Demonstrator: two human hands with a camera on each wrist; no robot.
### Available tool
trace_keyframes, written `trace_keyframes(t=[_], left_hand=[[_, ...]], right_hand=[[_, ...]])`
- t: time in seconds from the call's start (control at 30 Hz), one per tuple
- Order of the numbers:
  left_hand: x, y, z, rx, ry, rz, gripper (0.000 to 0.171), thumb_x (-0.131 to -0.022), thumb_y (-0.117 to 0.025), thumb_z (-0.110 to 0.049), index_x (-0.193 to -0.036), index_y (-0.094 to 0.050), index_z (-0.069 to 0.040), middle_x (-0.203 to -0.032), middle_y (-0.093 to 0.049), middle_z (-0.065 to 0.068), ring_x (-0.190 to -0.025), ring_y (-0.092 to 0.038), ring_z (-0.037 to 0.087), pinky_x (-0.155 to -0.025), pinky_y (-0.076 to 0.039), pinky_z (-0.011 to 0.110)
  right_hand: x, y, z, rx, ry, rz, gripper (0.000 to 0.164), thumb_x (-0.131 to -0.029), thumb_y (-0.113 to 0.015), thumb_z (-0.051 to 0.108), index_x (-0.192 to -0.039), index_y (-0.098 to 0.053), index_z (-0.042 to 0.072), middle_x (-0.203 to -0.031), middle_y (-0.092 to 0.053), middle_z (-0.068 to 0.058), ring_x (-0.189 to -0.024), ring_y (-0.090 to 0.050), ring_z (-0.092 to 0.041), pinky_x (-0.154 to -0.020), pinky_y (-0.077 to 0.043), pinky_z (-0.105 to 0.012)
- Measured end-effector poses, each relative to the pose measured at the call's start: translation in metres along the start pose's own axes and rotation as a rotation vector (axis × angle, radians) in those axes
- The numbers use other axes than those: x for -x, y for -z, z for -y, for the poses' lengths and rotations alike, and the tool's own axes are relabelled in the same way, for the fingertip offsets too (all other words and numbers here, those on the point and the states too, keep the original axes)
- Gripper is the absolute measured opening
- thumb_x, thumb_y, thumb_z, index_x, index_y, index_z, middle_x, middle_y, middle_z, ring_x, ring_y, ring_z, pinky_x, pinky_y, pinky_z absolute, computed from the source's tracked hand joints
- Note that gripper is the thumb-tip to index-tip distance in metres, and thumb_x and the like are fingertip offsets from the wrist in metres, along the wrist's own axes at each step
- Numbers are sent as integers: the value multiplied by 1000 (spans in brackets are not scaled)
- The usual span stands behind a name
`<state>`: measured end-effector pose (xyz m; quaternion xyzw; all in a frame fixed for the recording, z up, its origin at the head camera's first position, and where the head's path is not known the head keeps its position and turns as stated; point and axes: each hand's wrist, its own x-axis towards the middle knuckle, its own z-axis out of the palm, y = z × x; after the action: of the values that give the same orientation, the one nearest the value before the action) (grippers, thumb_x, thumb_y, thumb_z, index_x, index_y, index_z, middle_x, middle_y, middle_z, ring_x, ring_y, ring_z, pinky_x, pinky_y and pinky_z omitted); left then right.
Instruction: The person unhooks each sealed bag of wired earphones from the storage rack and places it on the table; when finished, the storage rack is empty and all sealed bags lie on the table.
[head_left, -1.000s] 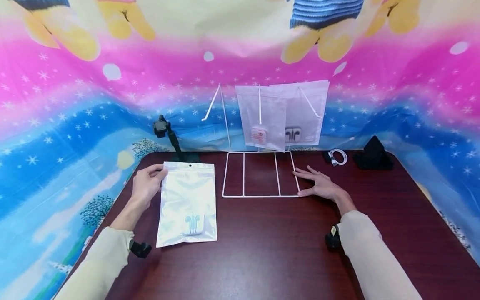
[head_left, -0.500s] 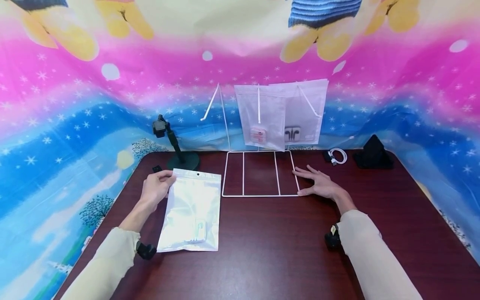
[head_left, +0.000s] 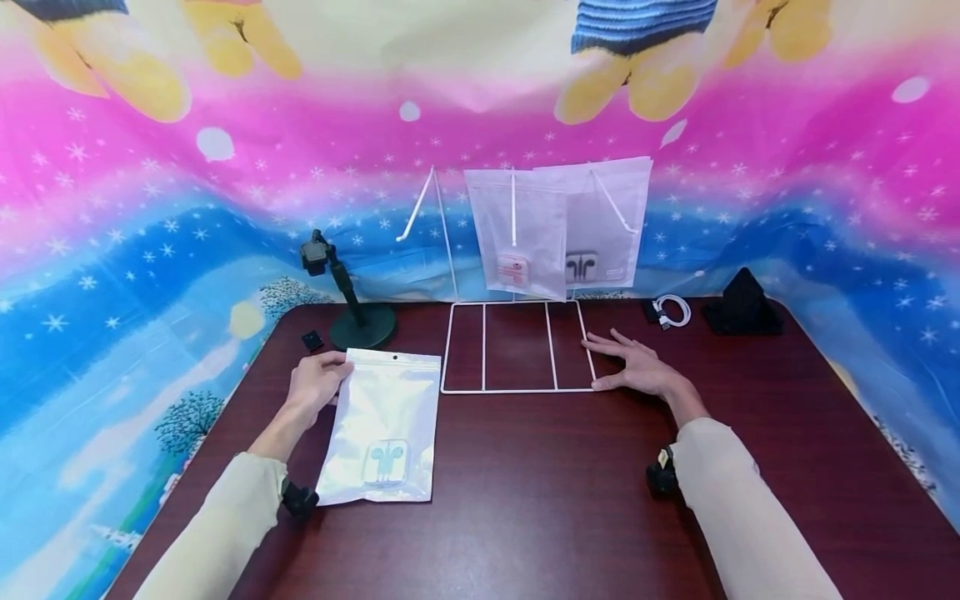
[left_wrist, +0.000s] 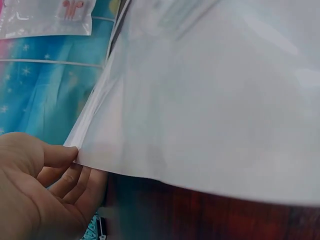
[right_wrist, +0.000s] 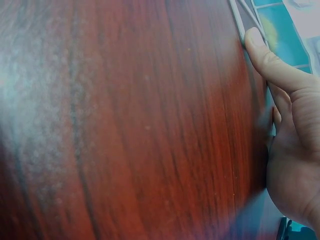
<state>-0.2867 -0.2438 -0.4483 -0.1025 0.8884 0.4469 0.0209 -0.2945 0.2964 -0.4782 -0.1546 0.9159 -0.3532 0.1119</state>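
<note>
My left hand [head_left: 315, 385] pinches the top left corner of a white zip bag [head_left: 378, 404] between thumb and fingers. Through the bag's lower part shows a case of earphones [head_left: 386, 462]. In the left wrist view the bag [left_wrist: 215, 110] fills much of the picture, with the thumb on its corner. My right hand [head_left: 636, 368] has its fingers spread against the right side of a white wire rack's base [head_left: 517, 391]. In the right wrist view the right thumb [right_wrist: 267, 57] touches the rack's wire.
Two zip bags with earphones, one in front [head_left: 517, 212] and one behind [head_left: 618, 196], hang on rack hooks. The left hook [head_left: 416, 204] carries nothing. A black stand [head_left: 363, 327] and small black piece [head_left: 312, 340] sit left. A white cable [head_left: 675, 312] and black holder [head_left: 742, 308] sit right.
My left hand has moved right and slightly toward me with the bag, uncovering the black stand's base and the small black piece. My right hand stays at the rack.
</note>
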Motion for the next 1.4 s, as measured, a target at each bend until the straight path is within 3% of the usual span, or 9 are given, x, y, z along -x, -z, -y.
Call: trace_keyframes(t=[0.3,0.57,0.8,0.97,1.17,1.4], left_hand=[[-2,4,5,5,-34,-16,43,-108,-56,-19,-146,-58,0,-132,-67,27,-94,-74,31,-74,-64,36],[-3,13,-12,-81,-121,-71,39,-108,-56,-18,-143,-61,0,-129,-69,26,-98,-75,35,-76,-64,39],[-5,18,-37,-23,-234,-38,41,-107,-60,-26,-143,-62,-5,-130,-70,23,-102,-75,37,-79,-63,39],[-9,15,-58,25,-275,8,44,-105,-64,-32,-144,-63,-11,-130,-71,19,-108,-73,37,-86,-62,45],[-15,0,-88,148,-326,71,50,-103,-65,-39,-146,-61,-13,-136,-68,15,-120,-67,36,-99,-55,51],[-27,-24,-126,260,-395,76,47,-102,-68,-38,-143,-65,-17,-140,-66,9,-120,-67,27,-98,-57,43]], right_hand=[[0,-1,-1,1,12,-2,84,-89,-83,35,-160,-42,15,-172,-23,-14,-159,2,-44,-118,3,-75],[1,-1,-1,-1,29,-13,83,-90,-82,36,-160,-43,16,-171,-23,-15,-158,1,-46,-116,1,-77],[1,-1,0,2,21,-7,83,-89,-83,35,-159,-43,15,-171,-23,-16,-158,1,-46,-117,1,-76],[1,-2,0,4,20,-10,83,-89,-83,36,-159,-43,15,-171,-23,-15,-158,0,-46,-117,1,-76],[0,-1,-1,11,29,-3,83,-88,-83,37,-159,-44,14,-171,-24,-15,-158,1,-46,-116,0,-77],[1,-2,0,10,25,-1,83,-89,-82,37,-159,-44,15,-171,-23,-15,-158,1,-46,-116,0,-78]])
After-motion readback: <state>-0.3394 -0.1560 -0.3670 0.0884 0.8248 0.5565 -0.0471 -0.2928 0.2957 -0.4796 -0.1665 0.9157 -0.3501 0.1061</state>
